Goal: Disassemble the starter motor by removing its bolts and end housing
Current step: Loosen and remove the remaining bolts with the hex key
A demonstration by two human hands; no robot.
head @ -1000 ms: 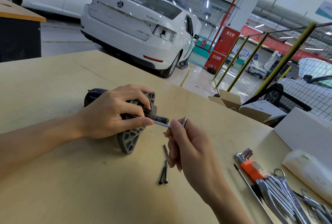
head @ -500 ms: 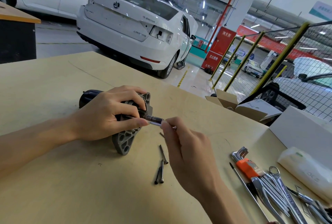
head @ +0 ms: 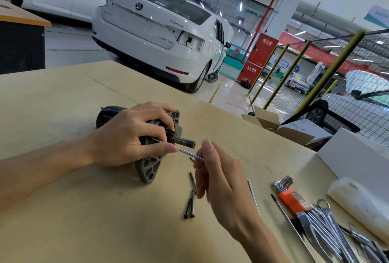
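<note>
Grey starter motor (head: 147,153) lies gripped by the left hand (head: 128,136) while the right hand (head: 221,176) pinches a thin metal rod (head: 190,153).

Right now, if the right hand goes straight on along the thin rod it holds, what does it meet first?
Probably the left hand: the thin rod in the right hand points at its thumb tip, beside the starter motor. Depth is unclear.
</note>
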